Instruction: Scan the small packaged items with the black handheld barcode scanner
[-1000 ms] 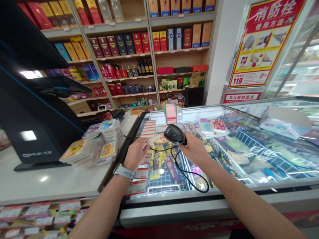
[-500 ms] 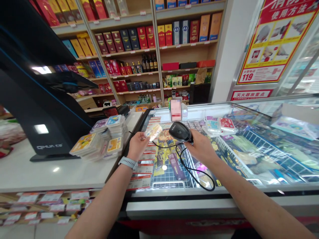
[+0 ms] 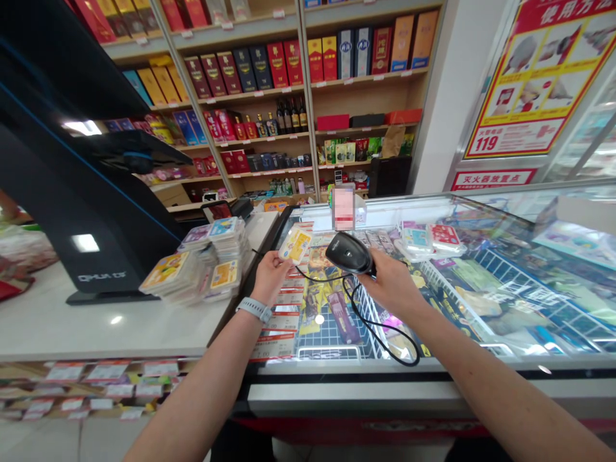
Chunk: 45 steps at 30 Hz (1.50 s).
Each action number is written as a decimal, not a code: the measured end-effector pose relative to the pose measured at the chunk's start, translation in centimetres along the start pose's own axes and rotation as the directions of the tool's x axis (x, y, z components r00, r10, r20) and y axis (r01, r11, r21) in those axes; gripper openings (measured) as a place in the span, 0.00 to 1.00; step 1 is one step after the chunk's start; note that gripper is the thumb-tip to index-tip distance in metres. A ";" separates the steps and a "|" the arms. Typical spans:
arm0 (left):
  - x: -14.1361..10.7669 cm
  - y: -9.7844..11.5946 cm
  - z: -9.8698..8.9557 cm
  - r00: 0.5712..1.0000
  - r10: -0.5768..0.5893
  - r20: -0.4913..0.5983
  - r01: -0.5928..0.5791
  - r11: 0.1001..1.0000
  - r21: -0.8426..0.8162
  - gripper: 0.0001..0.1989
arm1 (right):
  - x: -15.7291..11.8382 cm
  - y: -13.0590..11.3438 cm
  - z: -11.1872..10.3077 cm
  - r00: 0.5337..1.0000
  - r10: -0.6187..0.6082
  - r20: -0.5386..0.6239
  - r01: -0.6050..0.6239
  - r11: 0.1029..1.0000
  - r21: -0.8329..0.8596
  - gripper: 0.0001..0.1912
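Between the thumb and fingers of my left hand (image 3: 271,276) is a small flat clear pack with a yellow label (image 3: 296,246), held by its lower edge above the freezer glass. My right hand (image 3: 392,279) is wrapped round the handle of a black barcode scanner (image 3: 350,253), its head pointing left towards the pack. Pack and scanner are apart. From the scanner a black cable (image 3: 385,326) loops over the glass. To the left, stacks of similar flat packs (image 3: 224,273) stand on the white counter (image 3: 115,330). More packs (image 3: 445,239) lie on the freezer glass at the right.
A glass-topped chest freezer (image 3: 346,391) with wire baskets inside spans the front. A black checkout terminal (image 3: 101,224) rises at the left. Behind stand shelves of boxes and bottles (image 3: 291,115). An open carton (image 3: 577,234) sits at the far right.
The pack in my left hand has turned so that its yellow label shows plainly instead of glare. My right hand keeps the scanner in nearly the same place. The view has shifted slightly.
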<state>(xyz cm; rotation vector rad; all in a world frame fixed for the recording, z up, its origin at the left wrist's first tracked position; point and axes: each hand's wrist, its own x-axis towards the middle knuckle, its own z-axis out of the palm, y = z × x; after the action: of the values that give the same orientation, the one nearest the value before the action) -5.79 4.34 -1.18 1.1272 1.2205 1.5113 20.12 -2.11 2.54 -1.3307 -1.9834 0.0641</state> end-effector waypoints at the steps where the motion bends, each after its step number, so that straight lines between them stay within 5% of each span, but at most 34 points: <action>1: 0.0 0.0 0.1 1.000 -0.003 -0.004 0.003 1.000 -0.011 0.16 | 0.0 0.0 0.0 1.000 -0.011 0.007 0.011 1.000 -0.002 0.11; 8: 0.2 -0.2 0.1 1.000 -0.010 -0.026 0.009 0.999 -0.047 0.15 | -0.2 -0.1 0.5 0.994 -0.070 0.080 0.070 0.998 0.001 0.10; 45: 1.1 -1.2 -0.4 0.996 0.013 -0.086 -0.018 0.998 -0.059 0.17 | -0.3 -0.3 0.6 0.992 -0.095 0.079 0.096 0.995 -0.008 0.14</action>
<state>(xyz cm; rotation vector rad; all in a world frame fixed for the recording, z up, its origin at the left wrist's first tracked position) -6.35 5.46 -2.25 1.0444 1.2186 1.6112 19.57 -2.31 2.10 -1.2554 -2.1142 0.0608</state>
